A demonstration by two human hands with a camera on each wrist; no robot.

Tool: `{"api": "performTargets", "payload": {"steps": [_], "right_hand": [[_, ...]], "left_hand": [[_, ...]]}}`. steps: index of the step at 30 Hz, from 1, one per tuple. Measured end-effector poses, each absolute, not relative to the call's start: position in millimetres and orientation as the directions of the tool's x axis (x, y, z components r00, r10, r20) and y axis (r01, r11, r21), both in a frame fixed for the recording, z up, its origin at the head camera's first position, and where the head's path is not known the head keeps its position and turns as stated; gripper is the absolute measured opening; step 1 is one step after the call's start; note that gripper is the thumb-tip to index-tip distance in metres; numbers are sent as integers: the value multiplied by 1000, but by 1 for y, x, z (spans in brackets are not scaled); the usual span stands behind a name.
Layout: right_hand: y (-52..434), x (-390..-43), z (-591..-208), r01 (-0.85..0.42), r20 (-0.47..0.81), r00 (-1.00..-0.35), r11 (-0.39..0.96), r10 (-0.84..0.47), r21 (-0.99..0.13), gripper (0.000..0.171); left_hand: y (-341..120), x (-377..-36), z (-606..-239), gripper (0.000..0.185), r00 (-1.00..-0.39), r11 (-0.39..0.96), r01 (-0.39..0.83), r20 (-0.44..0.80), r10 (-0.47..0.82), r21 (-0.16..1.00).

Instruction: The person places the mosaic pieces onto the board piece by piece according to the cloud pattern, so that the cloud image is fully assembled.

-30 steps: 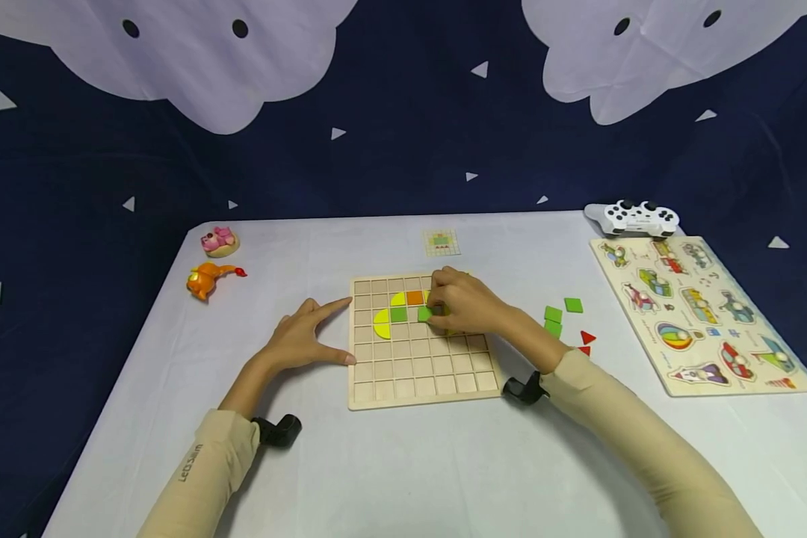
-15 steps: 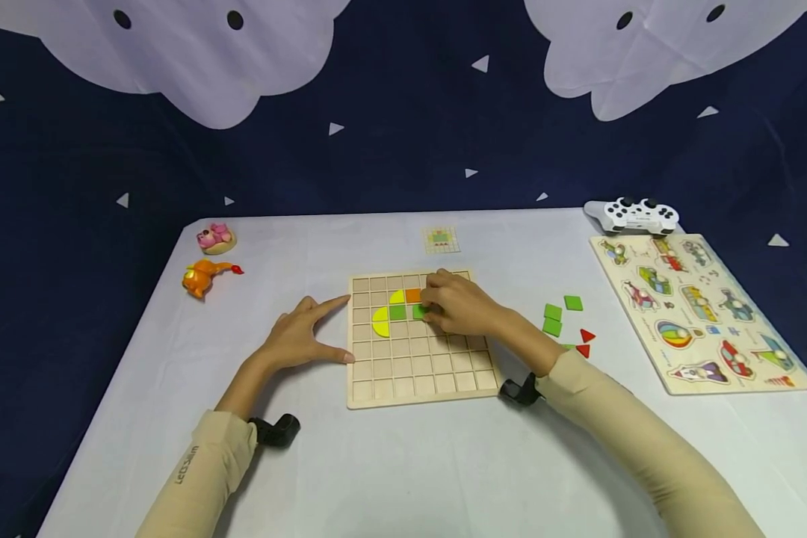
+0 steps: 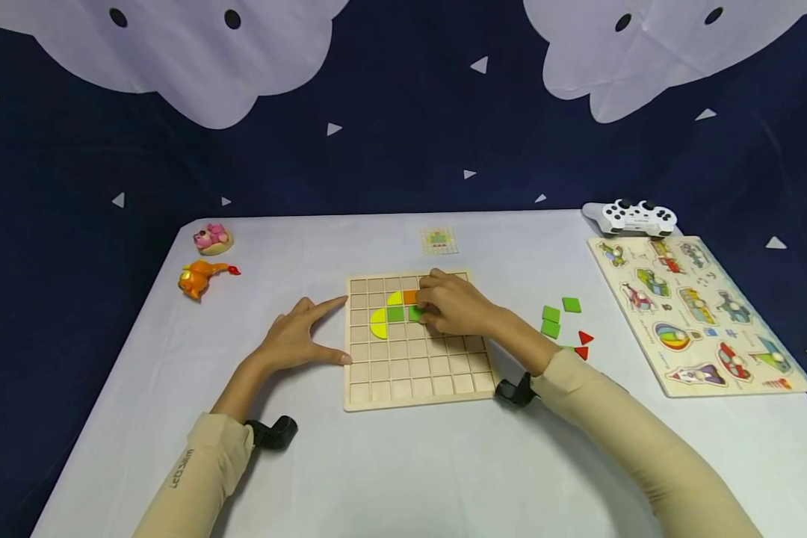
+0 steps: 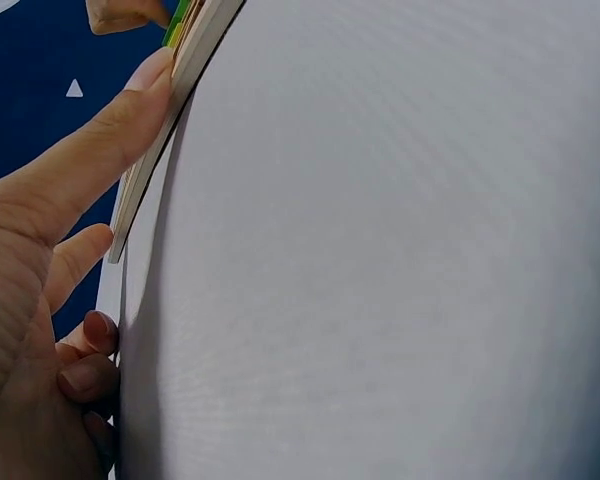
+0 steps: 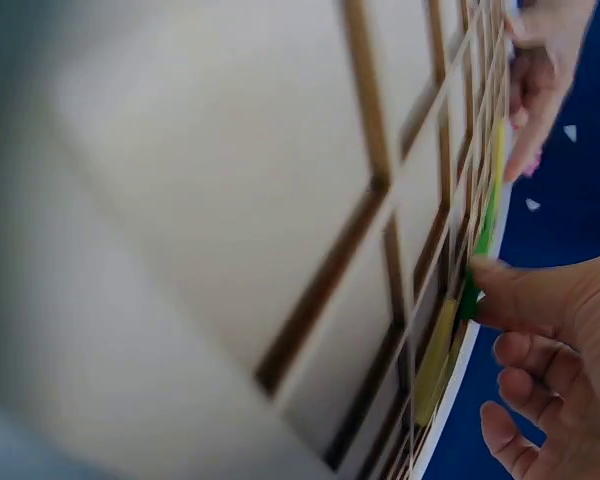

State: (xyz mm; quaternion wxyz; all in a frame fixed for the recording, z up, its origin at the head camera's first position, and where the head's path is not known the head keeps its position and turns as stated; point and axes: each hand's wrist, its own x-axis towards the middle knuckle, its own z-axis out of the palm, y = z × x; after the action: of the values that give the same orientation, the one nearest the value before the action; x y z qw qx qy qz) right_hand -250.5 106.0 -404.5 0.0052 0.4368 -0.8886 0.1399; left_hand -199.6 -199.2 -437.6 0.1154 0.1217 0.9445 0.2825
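Note:
A square wooden grid board [image 3: 403, 370] lies on the white table. Two yellow quarter-round tiles [image 3: 379, 323], an orange tile [image 3: 410, 297] and a green square tile [image 3: 394, 314] sit in its upper cells. My right hand [image 3: 453, 302] is over the board's upper right, thumb and fingertip pinching another green square tile [image 3: 414, 314] beside the first. In the right wrist view the pinched green tile [image 5: 470, 298] shows at the thumb tip, near a yellow tile [image 5: 435, 365]. My left hand [image 3: 294, 340] touches the board's left edge with extended index finger and thumb.
Right of the board lie several green squares [image 3: 551, 328] and red triangles [image 3: 585, 338]. A small pattern card [image 3: 438, 240] is behind the board. A picture puzzle [image 3: 699, 317] and white game controller [image 3: 635, 218] occupy the right; orange [image 3: 198, 279] and pink [image 3: 211, 237] figures stand back left.
My right hand has shifted slightly left with the green tile, bringing it closer to the other green tile. The left hand stays at the board's edge. The head view has drifted a little.

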Motion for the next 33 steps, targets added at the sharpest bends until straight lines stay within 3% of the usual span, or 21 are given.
{"api": "performTargets", "payload": {"steps": [15, 28, 33], "right_hand": [[100, -255, -398, -766, 60, -611, 571, -789, -294, 9], [109, -241, -405, -791, 162, -612, 601, -774, -117, 16], [133, -239, -395, -751, 196, -660, 644, -725, -146, 24]], "left_hand": [[-197, -199, -438, 107, -946, 812, 162, -147, 290, 561], [-197, -196, -439, 107, -944, 815, 149, -164, 285, 560], [-197, -197, -438, 106, -946, 817, 158, -152, 286, 555]]}}
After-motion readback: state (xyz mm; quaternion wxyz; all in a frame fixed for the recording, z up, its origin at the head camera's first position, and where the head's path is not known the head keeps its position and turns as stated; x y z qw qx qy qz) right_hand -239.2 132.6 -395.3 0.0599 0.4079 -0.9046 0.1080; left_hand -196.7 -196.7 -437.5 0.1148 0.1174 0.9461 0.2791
